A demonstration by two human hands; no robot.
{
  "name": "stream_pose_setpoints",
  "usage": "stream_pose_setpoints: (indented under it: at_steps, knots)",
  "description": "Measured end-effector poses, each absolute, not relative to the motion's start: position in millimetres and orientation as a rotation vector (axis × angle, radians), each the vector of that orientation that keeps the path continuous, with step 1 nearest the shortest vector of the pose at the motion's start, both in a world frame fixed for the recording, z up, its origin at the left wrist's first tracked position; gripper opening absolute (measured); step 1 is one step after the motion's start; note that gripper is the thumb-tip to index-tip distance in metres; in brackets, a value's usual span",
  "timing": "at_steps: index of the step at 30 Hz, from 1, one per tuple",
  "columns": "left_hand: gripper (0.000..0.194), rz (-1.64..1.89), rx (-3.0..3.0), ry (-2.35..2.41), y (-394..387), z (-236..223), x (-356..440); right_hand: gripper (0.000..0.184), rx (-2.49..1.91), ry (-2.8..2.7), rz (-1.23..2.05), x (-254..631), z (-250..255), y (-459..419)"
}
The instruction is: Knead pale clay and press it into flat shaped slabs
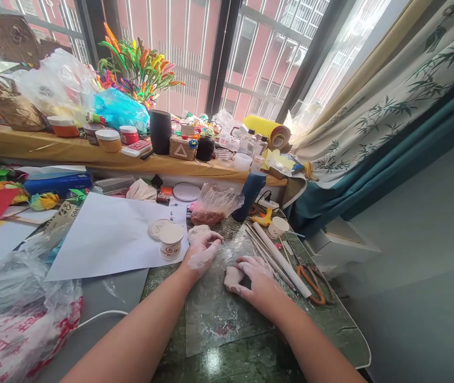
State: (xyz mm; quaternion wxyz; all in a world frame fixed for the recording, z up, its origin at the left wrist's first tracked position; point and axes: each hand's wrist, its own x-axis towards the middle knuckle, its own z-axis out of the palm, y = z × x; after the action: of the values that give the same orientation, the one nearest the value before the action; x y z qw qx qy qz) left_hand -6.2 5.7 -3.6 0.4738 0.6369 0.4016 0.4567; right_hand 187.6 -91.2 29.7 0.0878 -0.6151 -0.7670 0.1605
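Note:
My right hand [255, 276] rests on a pale pinkish lump of clay [232, 277] on a clear plastic sheet [215, 314] over the green marble table; its fingers curl over the lump. My left hand [202, 249] hovers just left of it, dusted white, with fingers loosely bent and nothing visible in them. A small paper cup [170, 242] and a round lid [158, 227] stand by the left hand on a white sheet of paper [107, 236].
A white rolling stick [280, 259], thin sticks and orange-handled scissors [310, 282] lie to the right. A plastic bag with pink material [213, 205], a dark blue bottle [251, 194] and another paper cup [278, 227] stand behind. A crumpled plastic bag [15, 314] sits at left. The window shelf [31, 149] is cluttered.

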Motion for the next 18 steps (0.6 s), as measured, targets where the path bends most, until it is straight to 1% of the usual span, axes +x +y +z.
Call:
stream_pose_setpoints:
  at_steps: [2, 6, 7, 10, 11, 12, 15, 18]
  knots:
    - [0.018, 1.122, 1.571, 1.011, 4, -2, -7, 0.049, -1.838, -2.253, 0.526, 186, 32, -86]
    - [0.017, 1.124, 1.597, 1.028, 1, 0, -9, 0.044, -1.892, -2.23, 0.535, 182, 37, -85]
    - [0.017, 1.12, 1.59, 1.022, 1, 0, -9, 0.046, -1.895, -2.231, 0.512, 181, 37, -86]
    - [0.018, 1.101, 1.561, 1.011, 3, -3, -8, 0.066, -1.787, -2.28, 0.463, 180, 35, -94]
    - [0.018, 1.098, 1.554, 1.006, 4, -4, -8, 0.069, -1.725, -2.312, 0.462, 180, 33, -97]
    - [0.018, 1.096, 1.551, 0.999, 5, -6, -7, 0.068, -1.665, -2.348, 0.465, 180, 30, -99]
    - [0.019, 1.107, 1.543, 0.983, 6, -9, -6, 0.055, -1.545, -2.423, 0.422, 180, 22, -102]
    - [0.018, 1.098, 1.528, 0.99, 5, -8, -6, 0.055, -1.505, -2.452, 0.335, 179, 15, -102]
